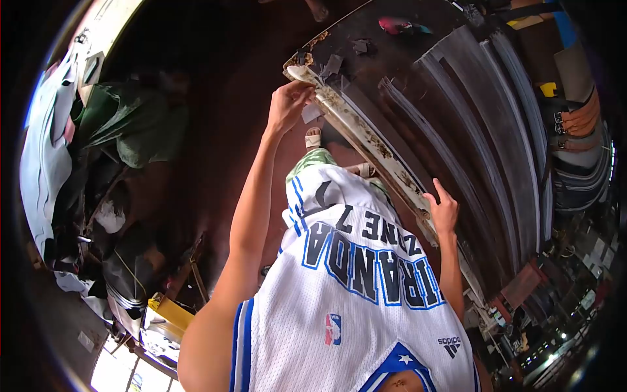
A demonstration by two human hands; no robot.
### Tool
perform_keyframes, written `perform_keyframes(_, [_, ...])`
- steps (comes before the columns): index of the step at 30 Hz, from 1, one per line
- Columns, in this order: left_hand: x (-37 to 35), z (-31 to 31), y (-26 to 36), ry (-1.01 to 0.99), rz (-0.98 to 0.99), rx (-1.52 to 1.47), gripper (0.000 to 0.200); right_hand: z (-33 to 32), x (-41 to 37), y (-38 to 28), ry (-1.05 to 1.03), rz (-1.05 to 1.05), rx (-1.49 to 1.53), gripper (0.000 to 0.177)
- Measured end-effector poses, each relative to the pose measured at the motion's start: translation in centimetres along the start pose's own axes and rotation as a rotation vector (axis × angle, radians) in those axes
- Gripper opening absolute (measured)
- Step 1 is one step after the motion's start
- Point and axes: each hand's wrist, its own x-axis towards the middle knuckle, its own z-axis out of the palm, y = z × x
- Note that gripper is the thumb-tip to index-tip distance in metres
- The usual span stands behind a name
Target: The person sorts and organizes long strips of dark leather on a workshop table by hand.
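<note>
1. A dim workroom with a dark reddish floor [219, 124] surrounds the person; green cloth [130, 121] is heaped to the left, and orange-brown belts [578, 124] with metal buckles show at the far right.
2. A dark table [349, 121] runs diagonally past the person's front, from ahead towards the near right, its pale edge chipped and stained.
3. Long grey strips [493, 98] lie on the tabletop, beyond that edge and to the right of both hands. Their long axes roughly follow the edge, curved in this wide view.
4. The right hand [444, 209] is nearer to the narrow strip [428, 127] in front of the others. Its thumb and index finger stand apart beside the edge, with nothing visible between them.
5. The left hand [290, 104] is at the far corner, its fingers curled close together against the edge; whether they pinch anything cannot be told.
6. The strips look flat, thin and smooth, dull dark grey with lighter borders; several overlap. Their exact material is unclear.
</note>
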Motion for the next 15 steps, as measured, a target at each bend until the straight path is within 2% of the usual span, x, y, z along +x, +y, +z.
perform_keyframes(8, [0.2,-0.5,1.7,-0.105,0.065,0.123,0.022,-0.7,-1.1,-0.3,0.029,0.003,-0.006,0.051])
perform_keyframes(9, [0.1,0.2,2.1,-0.127,0.162,0.157,0.022,-1.1,-1.3,0.2,0.014,0.005,-0.014,0.051])
perform_keyframes(10, [0.2,0.1,2.6,-0.149,0.254,0.187,0.024,-1.2,-0.8,-0.9,0.015,0.016,-0.012,0.051])
perform_keyframes(11, [0.6,0.1,3.1,-0.162,0.252,0.188,0.024,-1.0,-0.1,-2.0,0.071,-0.041,0.000,0.051])
perform_keyframes(13, [1.4,1.0,4.7,-0.321,0.337,0.377,0.035,-0.4,1.9,-4.6,0.169,-0.134,0.063,0.048])
perform_keyframes(14, [2.0,1.3,5.0,-0.329,0.332,0.373,0.035,0.1,3.4,-6.7,0.211,-0.170,0.113,0.045])
perform_keyframes(15, [2.7,1.7,5.1,-0.400,0.410,0.423,0.038,0.7,5.0,-8.4,0.225,-0.220,0.146,0.043])
